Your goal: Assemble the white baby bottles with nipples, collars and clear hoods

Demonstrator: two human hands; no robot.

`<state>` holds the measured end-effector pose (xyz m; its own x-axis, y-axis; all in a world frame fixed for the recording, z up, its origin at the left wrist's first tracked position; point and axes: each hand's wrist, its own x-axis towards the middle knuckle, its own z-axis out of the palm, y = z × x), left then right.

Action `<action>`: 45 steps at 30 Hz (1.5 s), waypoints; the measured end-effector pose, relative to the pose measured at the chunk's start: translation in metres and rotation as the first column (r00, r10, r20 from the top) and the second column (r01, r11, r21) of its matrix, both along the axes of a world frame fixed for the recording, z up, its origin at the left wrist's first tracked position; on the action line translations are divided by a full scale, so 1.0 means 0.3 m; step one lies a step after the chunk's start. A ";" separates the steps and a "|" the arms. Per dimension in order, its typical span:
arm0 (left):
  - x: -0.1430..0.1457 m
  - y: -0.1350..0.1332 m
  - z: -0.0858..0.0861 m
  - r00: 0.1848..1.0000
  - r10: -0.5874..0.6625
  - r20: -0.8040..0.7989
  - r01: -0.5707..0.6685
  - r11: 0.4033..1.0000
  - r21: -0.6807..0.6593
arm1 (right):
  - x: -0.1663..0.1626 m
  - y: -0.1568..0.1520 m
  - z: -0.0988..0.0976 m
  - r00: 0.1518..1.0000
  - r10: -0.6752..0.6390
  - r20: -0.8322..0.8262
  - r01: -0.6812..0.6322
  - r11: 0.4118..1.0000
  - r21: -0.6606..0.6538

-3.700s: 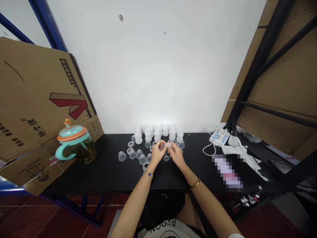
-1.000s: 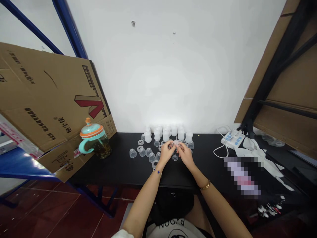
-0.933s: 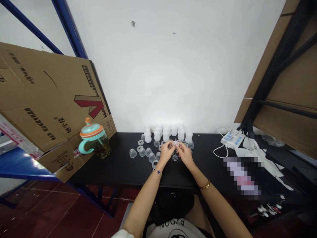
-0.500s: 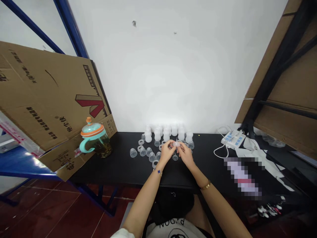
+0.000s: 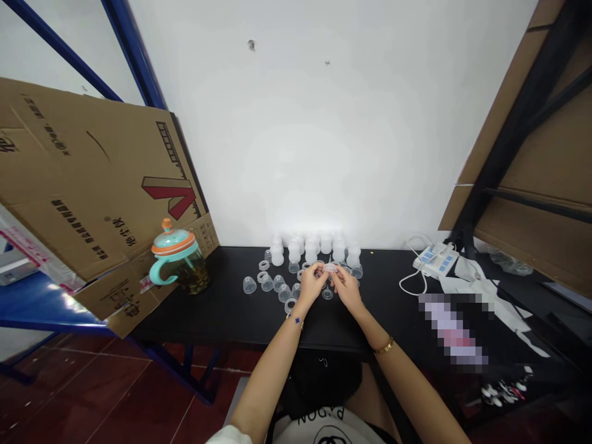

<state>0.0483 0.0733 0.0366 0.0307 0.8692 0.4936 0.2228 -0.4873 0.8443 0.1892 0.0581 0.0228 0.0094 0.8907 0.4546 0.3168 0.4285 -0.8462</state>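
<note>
My left hand and my right hand are closed on opposite sides of a translucent plastic bottle ring, held just above the black table. The ring is small, and whether something sits in it I cannot make out. Under my hands stands a clear nipple-like piece with a round base. To the left lie several clear dome caps and loose rings. Beyond my hands, white baby bottles stand in rows against the wall. Fingers hide some pieces behind them.
A jug with a turquoise handle and orange-trimmed lid stands at the left, before a large cardboard sheet. On the right are a white power strip with its cable, crumpled white paper and a blurred-out patch on the table.
Both hands stay in nearly the same place. The ring between the fingertips has tilted slightly; nothing else has visibly moved.
</note>
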 end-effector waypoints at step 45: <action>0.012 -0.002 -0.016 0.960 0.195 -0.202 -0.175 0.978 0.114 | -0.001 -0.004 0.011 0.998 -0.058 -0.003 0.058 0.998 0.011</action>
<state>0.0518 0.0728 0.0318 -0.0138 0.8194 0.5731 0.4846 -0.4959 0.7206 0.1889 0.0568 0.0260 0.0621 0.8834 0.4645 0.3390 0.4191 -0.8423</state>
